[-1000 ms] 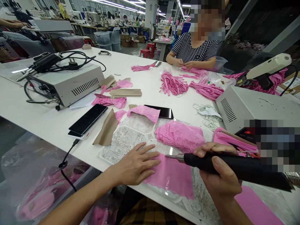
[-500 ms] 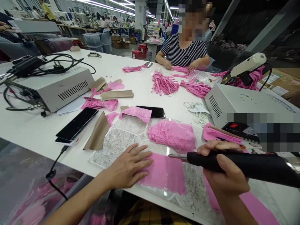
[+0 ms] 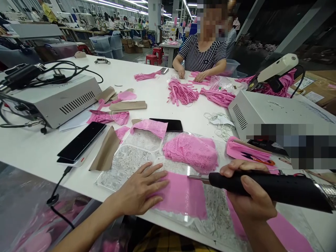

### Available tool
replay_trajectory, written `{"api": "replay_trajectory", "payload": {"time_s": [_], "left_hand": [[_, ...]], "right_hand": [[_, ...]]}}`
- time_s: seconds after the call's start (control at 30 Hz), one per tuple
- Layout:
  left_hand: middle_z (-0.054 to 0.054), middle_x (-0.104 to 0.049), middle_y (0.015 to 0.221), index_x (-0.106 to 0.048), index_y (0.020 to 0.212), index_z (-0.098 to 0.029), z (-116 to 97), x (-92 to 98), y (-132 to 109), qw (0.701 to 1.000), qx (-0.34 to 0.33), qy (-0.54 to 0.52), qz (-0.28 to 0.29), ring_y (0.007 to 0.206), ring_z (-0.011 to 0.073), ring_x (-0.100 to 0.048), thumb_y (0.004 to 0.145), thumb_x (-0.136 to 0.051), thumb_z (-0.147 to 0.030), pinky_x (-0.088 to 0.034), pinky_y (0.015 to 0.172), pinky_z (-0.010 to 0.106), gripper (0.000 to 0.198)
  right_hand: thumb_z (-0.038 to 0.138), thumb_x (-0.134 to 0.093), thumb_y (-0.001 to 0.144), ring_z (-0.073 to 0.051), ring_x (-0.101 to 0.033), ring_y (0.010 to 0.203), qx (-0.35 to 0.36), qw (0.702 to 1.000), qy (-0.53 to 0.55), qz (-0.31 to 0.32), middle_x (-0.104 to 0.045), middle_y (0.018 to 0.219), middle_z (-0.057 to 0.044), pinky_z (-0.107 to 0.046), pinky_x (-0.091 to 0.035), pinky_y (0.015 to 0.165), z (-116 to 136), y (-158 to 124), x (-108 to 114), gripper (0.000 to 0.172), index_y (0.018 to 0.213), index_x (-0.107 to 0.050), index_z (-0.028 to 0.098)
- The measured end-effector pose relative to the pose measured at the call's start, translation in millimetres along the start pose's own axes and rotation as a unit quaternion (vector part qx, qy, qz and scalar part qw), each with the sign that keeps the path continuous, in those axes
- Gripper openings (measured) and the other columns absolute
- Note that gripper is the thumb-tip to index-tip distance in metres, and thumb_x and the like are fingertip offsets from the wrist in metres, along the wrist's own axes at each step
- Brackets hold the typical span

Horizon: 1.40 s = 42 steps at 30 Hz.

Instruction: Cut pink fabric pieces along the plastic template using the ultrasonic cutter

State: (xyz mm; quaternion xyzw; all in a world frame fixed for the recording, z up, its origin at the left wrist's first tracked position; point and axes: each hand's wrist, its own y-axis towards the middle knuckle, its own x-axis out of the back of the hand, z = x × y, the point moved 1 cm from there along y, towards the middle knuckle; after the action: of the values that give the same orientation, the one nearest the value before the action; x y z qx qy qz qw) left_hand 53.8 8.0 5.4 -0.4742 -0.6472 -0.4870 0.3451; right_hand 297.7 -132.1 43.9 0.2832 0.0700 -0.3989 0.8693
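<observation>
My left hand lies flat with fingers spread, its fingertips on the left edge of a pink fabric piece. The fabric rests on a clear sheet with a grey speckled pattern. In my right hand is a thick black pen-like tool with a slim metal tip. That tip points left, at the upper part of the fabric; whether it touches cannot be made out. Just behind lies a stack of pink lace pieces. More pink fabric extends under my right wrist.
Grey metal boxes stand left and right. Two phones, brown card strips, orange-handled scissors and pink strap bundles lie around. Across the table, a person in a striped top handles pink straps.
The view has shifted slightly, and the scissors at the right now show more. My hands, the tool and the fabric keep nearly the same places. The person opposite has moved their hands slightly.
</observation>
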Motion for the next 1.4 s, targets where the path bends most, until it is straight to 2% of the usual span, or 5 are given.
{"api": "replay_trajectory", "payload": {"time_s": [0.2, 0.37, 0.63, 0.9, 1.4], "left_hand": [[0.009, -0.057, 0.139, -0.054, 0.135, -0.021, 2.1, -0.5, -0.7, 1.0, -0.006, 0.005, 0.006, 0.139, 0.0299, -0.039, 0.095, -0.055, -0.029, -0.03, 0.115, 0.052, 0.041], [0.01, -0.057, 0.138, -0.053, 0.136, -0.02, 2.5, 3.5, -1.7, 1.0, -0.017, 0.011, -0.003, 0.139, 0.0294, -0.04, 0.095, -0.054, -0.028, -0.031, 0.114, 0.051, 0.042], [0.01, -0.071, 0.107, -0.065, 0.11, -0.014, -40.3, -11.1, 44.5, 0.996, -0.018, -0.001, -0.091, 0.103, 0.0221, -0.064, 0.099, -0.047, -0.018, -0.051, 0.086, 0.036, 0.021], [0.015, -0.068, 0.113, -0.062, 0.115, -0.009, -59.5, -47.6, 81.0, 0.998, -0.001, 0.026, -0.066, 0.099, 0.026, -0.063, 0.099, -0.046, -0.026, -0.053, 0.079, 0.039, 0.028], [0.013, -0.063, 0.127, -0.059, 0.124, -0.01, -58.2, -48.0, 80.7, 0.996, -0.036, 0.074, -0.025, 0.103, 0.0246, -0.059, 0.098, -0.046, -0.021, -0.048, 0.082, 0.038, 0.031]], "right_hand": [[0.02, -0.062, 0.069, -0.014, -0.055, 0.056, -0.002, 1.0, -0.003, 0.012, -0.062, 0.072, -0.001, -0.033, -0.049, 0.053, 1.6, 1.4, -0.2, 0.009, 0.078, -0.062, 0.02], [0.019, -0.059, 0.063, -0.013, -0.053, 0.054, 0.015, 0.998, -0.018, -0.058, -0.06, 0.071, 0.0, -0.032, -0.047, 0.052, 14.2, 9.8, 15.2, 0.013, 0.075, -0.063, 0.02], [0.021, -0.061, 0.056, -0.014, -0.05, 0.05, -0.025, 0.989, -0.026, -0.142, -0.058, 0.067, -0.002, -0.036, -0.045, 0.05, 22.9, 6.0, 35.8, 0.011, 0.067, -0.064, 0.021], [0.018, -0.06, 0.063, -0.014, -0.053, 0.055, -0.01, 0.994, 0.012, -0.107, -0.062, 0.073, -0.002, -0.034, -0.05, 0.051, 19.9, 0.8, 38.8, 0.014, 0.076, -0.065, 0.021], [0.021, -0.066, 0.07, -0.013, -0.055, 0.06, -0.007, 0.997, 0.034, -0.075, -0.062, 0.079, -0.001, -0.032, -0.053, 0.055, 17.8, -0.4, 39.3, 0.013, 0.083, -0.065, 0.022]]}}
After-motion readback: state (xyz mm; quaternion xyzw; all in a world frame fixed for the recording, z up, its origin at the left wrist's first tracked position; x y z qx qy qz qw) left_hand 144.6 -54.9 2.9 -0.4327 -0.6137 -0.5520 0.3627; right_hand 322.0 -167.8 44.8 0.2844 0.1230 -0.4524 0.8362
